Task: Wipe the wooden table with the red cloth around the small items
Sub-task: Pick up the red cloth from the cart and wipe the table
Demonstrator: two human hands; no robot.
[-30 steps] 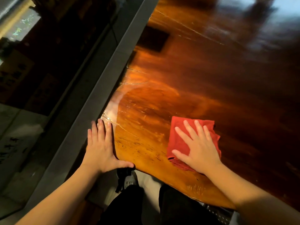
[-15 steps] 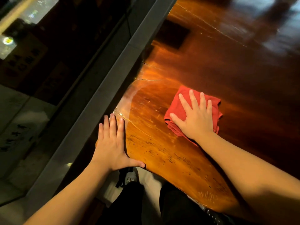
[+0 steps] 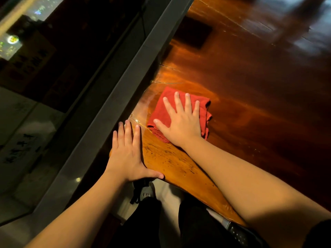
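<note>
The folded red cloth lies flat on the glossy wooden table, close to its left edge. My right hand presses down on the cloth with the fingers spread over it. My left hand rests flat on the table's near-left corner, fingers together, thumb along the front edge, holding nothing. The two hands are a short gap apart. No small items are in sight on the table.
A grey ledge runs along the table's left side, with dark glass beyond it. A dark square patch sits in the tabletop farther back. My legs and a shoe show below the front edge.
My right hand has slid the cloth away from the front edge and then leftward, toward the table's left edge and my left hand. The left hand has stayed on the corner.
</note>
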